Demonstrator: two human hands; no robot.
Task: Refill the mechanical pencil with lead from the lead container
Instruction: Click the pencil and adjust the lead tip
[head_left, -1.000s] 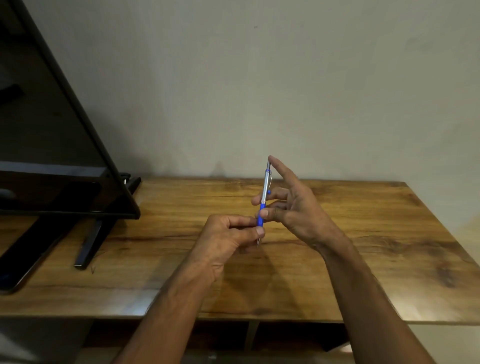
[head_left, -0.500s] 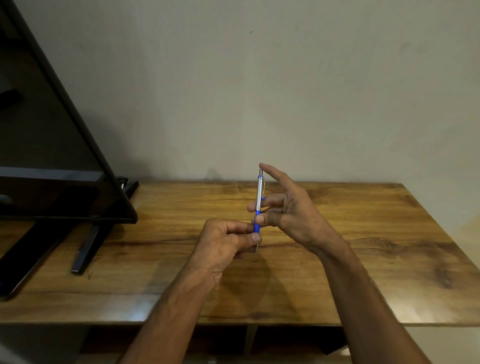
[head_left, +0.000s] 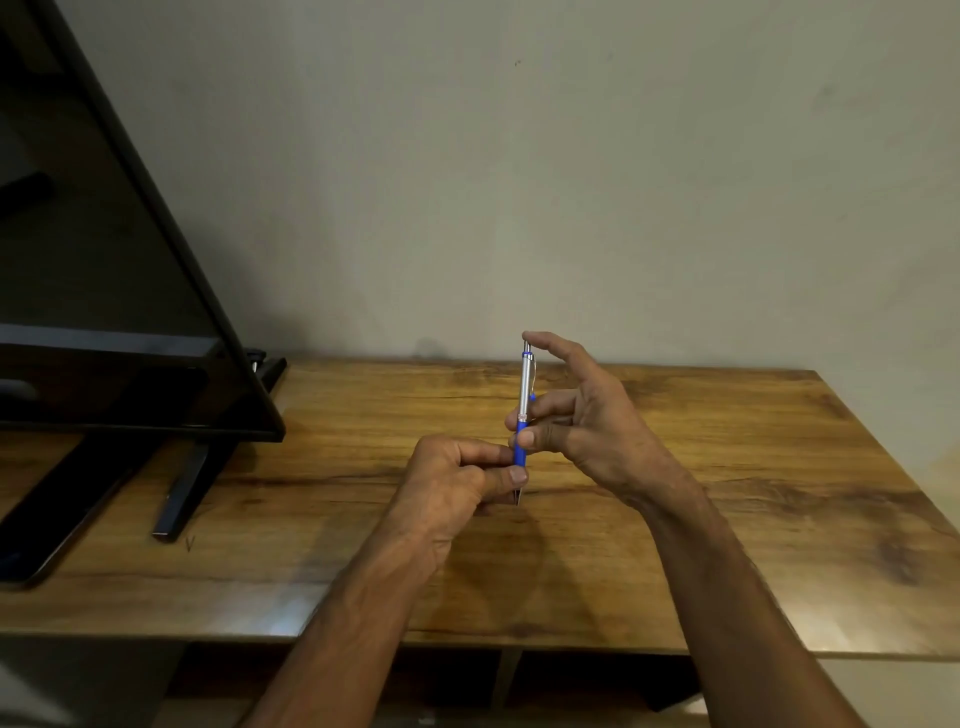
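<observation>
Wooden table (head_left: 675, 519), plain wall behind; black television (head_left: 104, 312) standing at left. Mechanical pencil (head_left: 523, 415): upright above table, my left hand (head_left: 457, 483) pinching its tip end, my right hand (head_left: 582, 415) gripping its barrel.

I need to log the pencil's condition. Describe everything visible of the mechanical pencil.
The mechanical pencil stands nearly upright above the wooden table, tip down. Silver upper barrel with a clip, blue lower section. The left hand pinches it near the tip; the right hand holds mid-barrel, forefinger at its top end.
</observation>
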